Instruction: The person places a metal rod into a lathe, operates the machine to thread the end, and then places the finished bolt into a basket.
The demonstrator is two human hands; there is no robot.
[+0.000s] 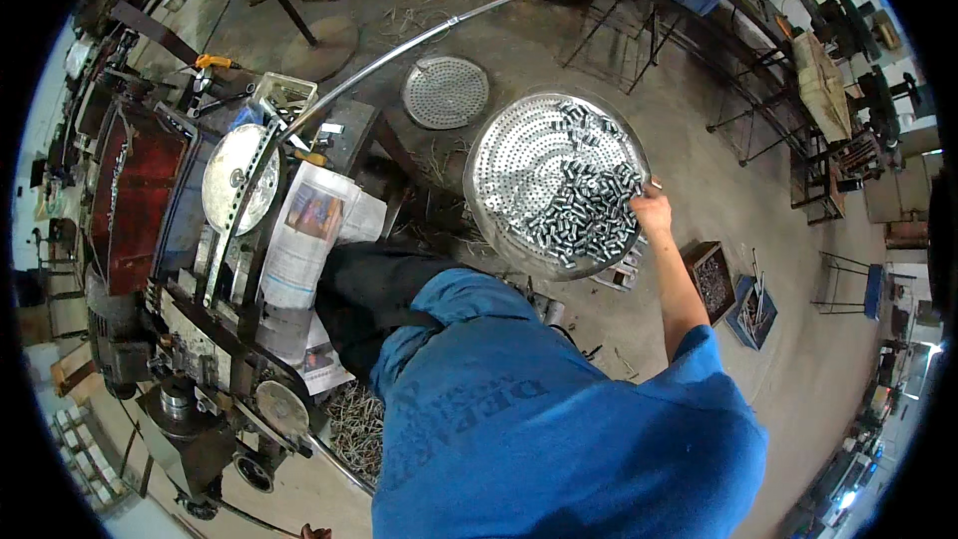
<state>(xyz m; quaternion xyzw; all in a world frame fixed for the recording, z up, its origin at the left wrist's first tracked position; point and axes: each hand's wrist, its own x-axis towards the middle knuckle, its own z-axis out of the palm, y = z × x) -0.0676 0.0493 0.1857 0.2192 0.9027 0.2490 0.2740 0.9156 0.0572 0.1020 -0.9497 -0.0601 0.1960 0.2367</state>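
My right hand is closed at the right rim of a large round perforated metal tray, its fingers curled over the edge. Short shiny metal cylinders lie heaped on the tray's right half, with a few scattered toward its top. Whether a loose piece is also in that hand, I cannot make out. Only a sliver of my left hand shows at the bottom edge, near a thin rod of the machine. Its fingers are mostly cut off from sight.
A machine with a round pale disc and newspaper sheets stands at my left. A long metal bar slants above it. Past the tray lies a smaller perforated disc. Right of my arm are a box of small parts and a blue bin.
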